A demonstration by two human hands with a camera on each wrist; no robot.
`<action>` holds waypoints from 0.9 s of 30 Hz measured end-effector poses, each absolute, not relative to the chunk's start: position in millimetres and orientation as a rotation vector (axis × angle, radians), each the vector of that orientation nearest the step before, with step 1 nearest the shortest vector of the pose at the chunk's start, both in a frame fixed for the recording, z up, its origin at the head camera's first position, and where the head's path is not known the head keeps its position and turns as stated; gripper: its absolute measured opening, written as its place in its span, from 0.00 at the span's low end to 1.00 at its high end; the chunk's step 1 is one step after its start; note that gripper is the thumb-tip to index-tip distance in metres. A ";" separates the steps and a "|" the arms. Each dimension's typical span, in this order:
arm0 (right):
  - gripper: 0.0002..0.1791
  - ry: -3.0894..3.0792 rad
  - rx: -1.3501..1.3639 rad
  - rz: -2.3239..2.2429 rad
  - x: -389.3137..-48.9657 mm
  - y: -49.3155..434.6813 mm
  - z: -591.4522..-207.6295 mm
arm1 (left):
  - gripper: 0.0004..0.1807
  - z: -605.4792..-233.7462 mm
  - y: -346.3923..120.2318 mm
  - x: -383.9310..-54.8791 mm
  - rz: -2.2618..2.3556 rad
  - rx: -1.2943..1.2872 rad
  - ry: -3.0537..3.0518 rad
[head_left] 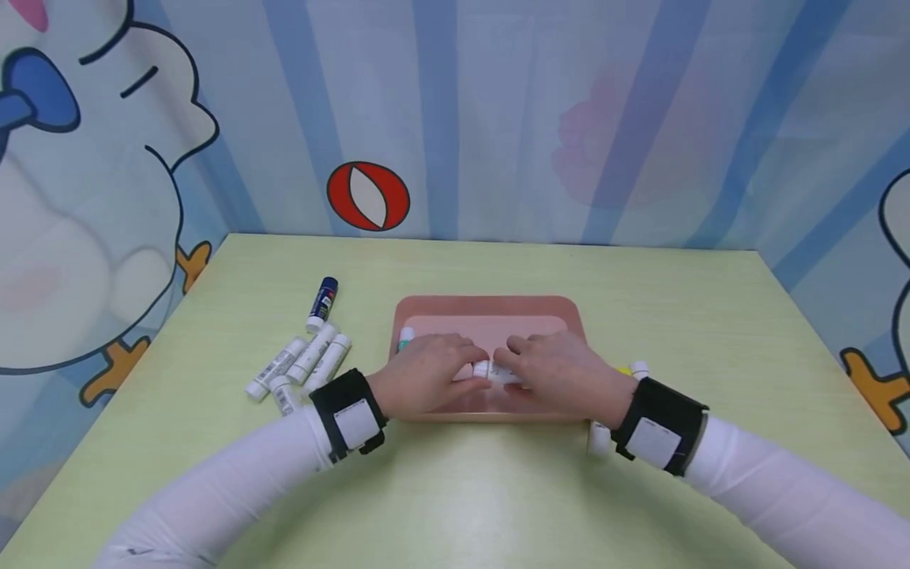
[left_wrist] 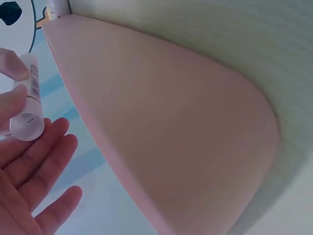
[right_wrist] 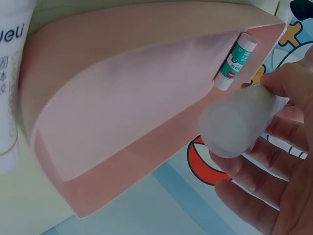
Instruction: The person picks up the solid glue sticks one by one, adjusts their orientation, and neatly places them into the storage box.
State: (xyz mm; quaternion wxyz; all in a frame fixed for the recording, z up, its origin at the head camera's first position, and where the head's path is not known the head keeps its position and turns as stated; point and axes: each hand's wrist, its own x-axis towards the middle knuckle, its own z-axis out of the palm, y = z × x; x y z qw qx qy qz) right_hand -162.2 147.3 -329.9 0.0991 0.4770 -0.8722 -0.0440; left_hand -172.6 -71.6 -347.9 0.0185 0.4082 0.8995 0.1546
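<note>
A white glue stick point(head_left: 490, 371) with a barcode label lies level between both hands, over the pink tray point(head_left: 490, 305). My left hand point(head_left: 434, 374) pinches its left end with thumb and fingertips; the other fingers point(left_wrist: 49, 171) spread out below it in the left wrist view. From the other side my right hand point(head_left: 558, 371) grips the body, its thumb point(right_wrist: 286, 81) laid along the top in the right wrist view. Inside the tray, along its left side, rests a teal-and-white glue stick point(right_wrist: 235, 61). The left hand hides most of that one in the head view.
Left of the tray lie several white glue sticks point(head_left: 313, 353) and a dark blue one point(head_left: 323, 303). On the right, partly behind the right wrist, are a white glue stick point(head_left: 599, 438) and a white-capped one point(head_left: 639, 369) beside something yellow. A patterned backdrop point(head_left: 490, 118) stands behind the table.
</note>
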 end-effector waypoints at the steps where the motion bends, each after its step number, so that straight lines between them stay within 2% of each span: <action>1: 0.17 -2.573 1.415 -0.129 -162.2 147.5 -330.3 | 0.19 -348.2 -72.0 -172.9 0.488 1.272 2.792; 7: 0.16 -2.554 1.382 -0.064 -162.4 151.4 -329.9 | 0.16 -350.7 -76.3 -175.6 0.504 1.280 2.833; 13: 0.25 -2.723 1.073 0.236 -165.3 164.8 -325.6 | 0.11 -354.2 -85.2 -182.0 0.680 1.186 2.880; 16: 0.28 -2.833 0.848 0.567 -168.4 169.5 -327.3 | 0.10 -356.4 -88.0 -186.1 0.784 1.087 2.912; 21: 0.33 -2.834 0.531 1.386 -169.3 165.9 -333.9 | 0.10 -355.7 -86.2 -186.6 1.020 0.920 2.894; 27: 0.32 -2.600 0.213 2.248 -167.4 151.4 -336.4 | 0.14 -350.1 -77.0 -180.5 1.199 0.830 2.866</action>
